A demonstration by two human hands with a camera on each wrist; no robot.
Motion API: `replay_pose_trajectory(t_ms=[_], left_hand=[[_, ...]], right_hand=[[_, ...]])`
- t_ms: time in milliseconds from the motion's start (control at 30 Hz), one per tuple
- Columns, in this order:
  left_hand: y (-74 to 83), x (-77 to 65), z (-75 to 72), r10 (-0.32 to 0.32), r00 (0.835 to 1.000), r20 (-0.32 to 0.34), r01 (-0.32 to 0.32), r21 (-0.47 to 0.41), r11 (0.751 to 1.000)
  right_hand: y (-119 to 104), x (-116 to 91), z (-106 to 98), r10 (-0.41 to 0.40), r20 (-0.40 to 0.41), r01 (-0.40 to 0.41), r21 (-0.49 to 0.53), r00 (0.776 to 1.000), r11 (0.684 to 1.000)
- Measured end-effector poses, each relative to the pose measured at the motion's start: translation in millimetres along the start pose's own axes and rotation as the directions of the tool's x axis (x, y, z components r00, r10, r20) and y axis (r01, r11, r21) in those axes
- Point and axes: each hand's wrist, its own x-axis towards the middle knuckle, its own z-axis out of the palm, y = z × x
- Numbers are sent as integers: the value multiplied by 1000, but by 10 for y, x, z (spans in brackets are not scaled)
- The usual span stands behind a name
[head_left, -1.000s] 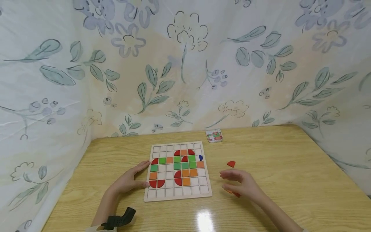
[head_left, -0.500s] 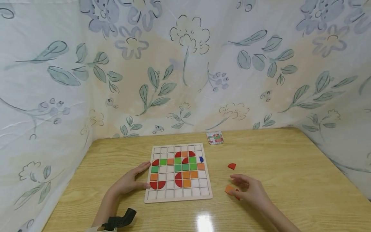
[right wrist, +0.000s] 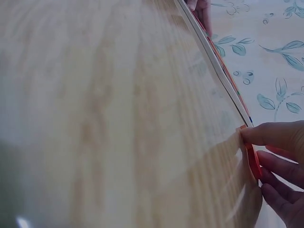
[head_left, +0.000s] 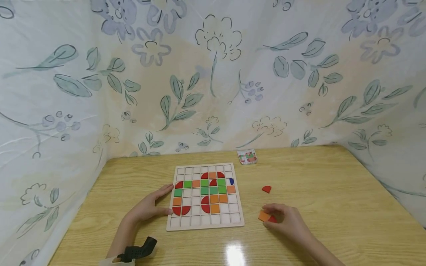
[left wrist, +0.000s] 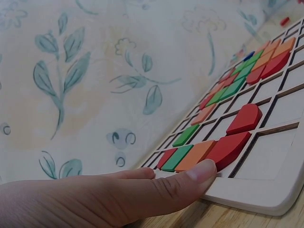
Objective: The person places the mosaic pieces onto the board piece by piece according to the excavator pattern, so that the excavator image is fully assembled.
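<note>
A wooden grid board [head_left: 205, 224] lies on the table, with red, green, orange and blue tiles in some of its squares. My left hand [head_left: 146, 207] rests at the board's left side, fingers extended. In the left wrist view the thumb [left wrist: 202, 172] lies on the board's rim beside a red quarter-round tile [left wrist: 230, 151]. Right of the board, my right hand [head_left: 288, 221] pinches an orange square tile [head_left: 264, 215] between thumb and index finger. A red tile [head_left: 272, 219] sits against it, partly hidden by the hand.
A loose red quarter-round tile [head_left: 266, 189] lies on the table beyond my right hand. A small card [head_left: 247, 157] with a coloured grid pattern lies near the table's back edge. Flowered cloth [head_left: 213, 74] hangs behind the table and along its sides.
My right hand has shifted slightly right from over the tiles, and its thumb and index finger have closed around the orange tile. The left hand keeps its place at the board.
</note>
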Motion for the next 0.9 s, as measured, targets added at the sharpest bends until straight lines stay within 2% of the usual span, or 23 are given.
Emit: replay_pose_trajectory(t_ms=[167,400,467,767,900], left_hand=[[3,-1,-3,-3,1000,-2,3,5,1000],[1,2,-8,-3,1000,1,3,-6,1000],[0,4,-8,-1,1000,3,1,-5,1000],[-8,12,-17,2,1000,4,-2,4,1000],[-14,12,-26,2,1000,10,-2,5,1000]], right_hand=[[17,-3,13,-44,-13,44,-7,999,999],[43,-1,15,-44,-5,45,154,999,987],[43,2,10,-45,-10,46,165,999,985],[49,-17,4,-81,7,81,51,997,995],[51,-10,2,-72,16,71,48,997,996]])
